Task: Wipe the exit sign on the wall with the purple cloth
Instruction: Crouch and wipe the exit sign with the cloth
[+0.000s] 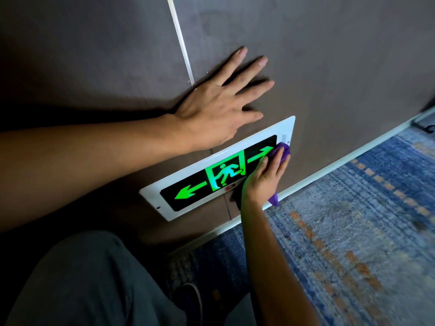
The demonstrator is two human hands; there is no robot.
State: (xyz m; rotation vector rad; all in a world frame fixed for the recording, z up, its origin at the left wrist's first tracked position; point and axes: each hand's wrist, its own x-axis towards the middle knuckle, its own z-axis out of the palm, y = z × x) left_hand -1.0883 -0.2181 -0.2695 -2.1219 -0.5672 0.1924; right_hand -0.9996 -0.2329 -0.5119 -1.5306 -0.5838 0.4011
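Note:
The exit sign [188, 191] is a white-framed black panel low on the wall, lit with green arrows and a running figure. My right hand [263, 178] presses the purple cloth [283, 150] flat against the sign's right end, over the right arrow. A tail of the cloth hangs below my wrist. My left hand [219, 104] lies flat on the wall above the sign, fingers spread, holding nothing.
The brown wall [329, 67] has a thin pale vertical strip [180, 41]. A white skirting board [341, 165] runs along the base. Blue patterned carpet [364, 243] covers the floor at right. My knee in grey trousers [82, 285] and a dark shoe [190, 300] are at the bottom.

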